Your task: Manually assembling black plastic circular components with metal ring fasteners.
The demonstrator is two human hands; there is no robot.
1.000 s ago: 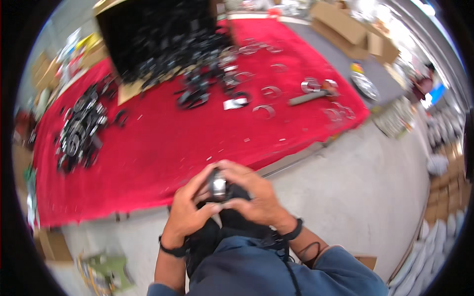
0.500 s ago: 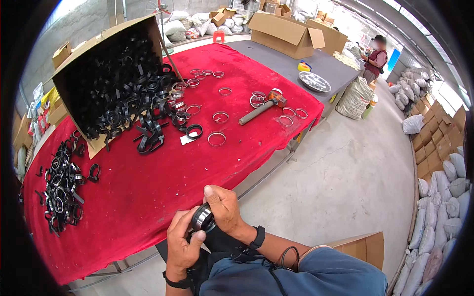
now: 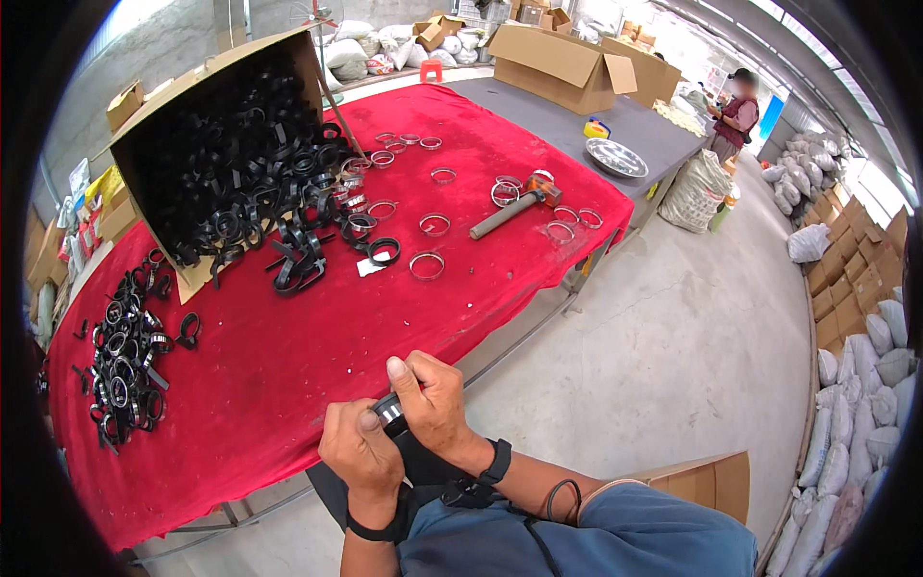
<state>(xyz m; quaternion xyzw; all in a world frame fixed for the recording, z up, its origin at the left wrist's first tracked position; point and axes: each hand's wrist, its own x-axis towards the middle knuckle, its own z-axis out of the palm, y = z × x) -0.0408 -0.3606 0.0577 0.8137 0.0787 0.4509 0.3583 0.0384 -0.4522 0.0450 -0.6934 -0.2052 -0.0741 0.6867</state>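
Note:
Between my two hands, just off the near edge of the red cloth, is a black clamp ring with a shiny metal band (image 3: 388, 412). My left hand (image 3: 361, 450) grips its left side, thumb bent on top. My right hand (image 3: 435, 404) closes round its right side with the thumb raised; the palms hide much of the ring. Farther off on the cloth lie several thin metal rings (image 3: 426, 265) and a black ring (image 3: 383, 252) on a bit of white paper. To the left is a heap of black clamps with metal bands (image 3: 120, 370).
A tipped cardboard box (image 3: 207, 60) spills black clamps (image 3: 260, 192) onto the red cloth (image 3: 288, 356). A hammer (image 3: 510, 212) lies toward the right edge. Beyond are a metal plate (image 3: 616, 158) and an open carton (image 3: 553, 72) on a grey table. A person (image 3: 735, 115) stands farther back.
My left hand has turned and closed more tightly over the ring, its thumb now on top. The ring shows less between my hands. My right hand has shifted slightly.

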